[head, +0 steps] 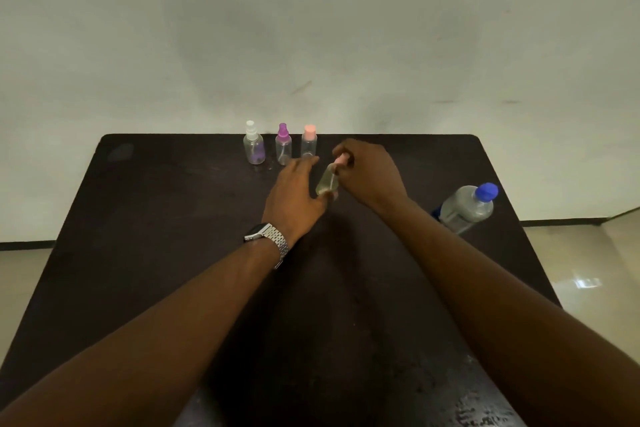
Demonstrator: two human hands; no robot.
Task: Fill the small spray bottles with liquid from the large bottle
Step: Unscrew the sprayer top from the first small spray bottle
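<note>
A dark, matte, rectangular tabletop [145, 253] with rounded far corners fills the lower part of the view, its surface scuffed and faintly speckled. At about eleven o'clock from the table's middle, three small clear plastic spray bottles stand upright in a row along the far edge. The first is a rounded clear bottle with a white pump top [254, 147], a purple tint low inside it. Next at its three o'clock side stands a clear bottle with a purple pump top [283, 144], then a clear straight-sided bottle with a smooth pink cap [309, 141].

The left hand [294, 198] reaches forward with a silver metal link watch [268, 240] on its wrist; its fingers are stretched out and close together, the tips just beside the pink-capped bottle's base. Its thumb side props a fourth small clear spray bottle with a pink top [327, 182], tilted, holding a little yellowish liquid. The right hand [369, 172] curls over that bottle's pink top, fingertips pinching it.

At three o'clock, near the table's right edge, one large clear plastic bottle with a blue cap [467, 208] stands apart from the hands.

That makes four small spray bottles and one large bottle.
</note>
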